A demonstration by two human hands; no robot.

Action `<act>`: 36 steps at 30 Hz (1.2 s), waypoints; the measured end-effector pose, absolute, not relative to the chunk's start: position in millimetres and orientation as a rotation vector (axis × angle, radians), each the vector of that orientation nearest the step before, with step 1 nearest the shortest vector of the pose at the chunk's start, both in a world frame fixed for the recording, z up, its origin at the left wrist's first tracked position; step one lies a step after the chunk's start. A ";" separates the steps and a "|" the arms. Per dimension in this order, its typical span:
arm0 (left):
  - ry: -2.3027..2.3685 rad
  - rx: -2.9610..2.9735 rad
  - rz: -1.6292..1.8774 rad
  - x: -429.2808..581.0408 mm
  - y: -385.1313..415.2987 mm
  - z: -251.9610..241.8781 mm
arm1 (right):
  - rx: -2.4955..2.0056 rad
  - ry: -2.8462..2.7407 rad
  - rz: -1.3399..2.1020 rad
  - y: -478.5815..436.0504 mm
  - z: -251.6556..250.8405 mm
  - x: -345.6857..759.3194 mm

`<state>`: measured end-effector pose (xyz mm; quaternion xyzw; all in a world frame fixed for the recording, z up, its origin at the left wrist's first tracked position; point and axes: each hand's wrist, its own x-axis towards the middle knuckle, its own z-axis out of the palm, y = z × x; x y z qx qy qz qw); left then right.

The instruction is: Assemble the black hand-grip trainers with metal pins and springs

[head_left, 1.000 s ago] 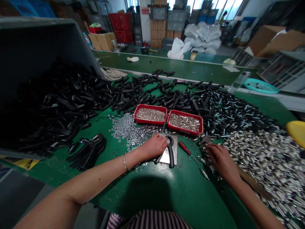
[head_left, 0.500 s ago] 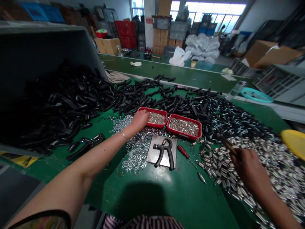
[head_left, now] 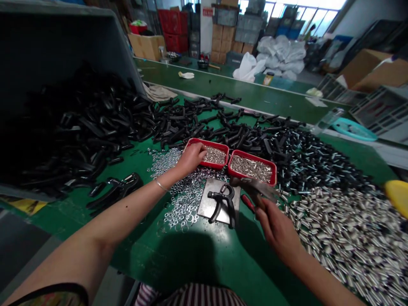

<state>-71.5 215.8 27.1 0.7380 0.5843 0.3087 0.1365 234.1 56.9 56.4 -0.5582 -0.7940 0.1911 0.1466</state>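
Note:
My left hand is over the left end of a red tray of small metal pins. Its fingers are pinched together; what they hold, if anything, is hidden. In my right hand is a hammer, gripped by its handle, its head above the right side of a square metal plate. On that plate lies a black hand grip strengthener with its two handles toward me. A screwdriver with a red handle lies partly hidden beneath the hammer.
A second red tray holds small metal parts. Loose washers spread left of the plate. Metal springs or cylinders are heaped at right, black parts with bolts behind them. A grey bin of black handles lies at left.
My right hand has swung the hammer in from the metal pile at right to beside the plate. My left hand stays at the left red tray. The view has shifted slightly.

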 end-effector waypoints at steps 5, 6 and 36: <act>1.420 1.852 0.880 -64.9 170.4 15.0 | -1.618 -2.415 0.775 64.9 45.1 223.8; 1.409 1.822 0.872 -63.9 163.2 12.4 | -1.607 -2.359 0.775 64.3 45.1 223.4; 1.252 1.981 0.650 8.4 169.5 -27.3 | -1.473 -1.070 1.543 31.3 -6.1 251.2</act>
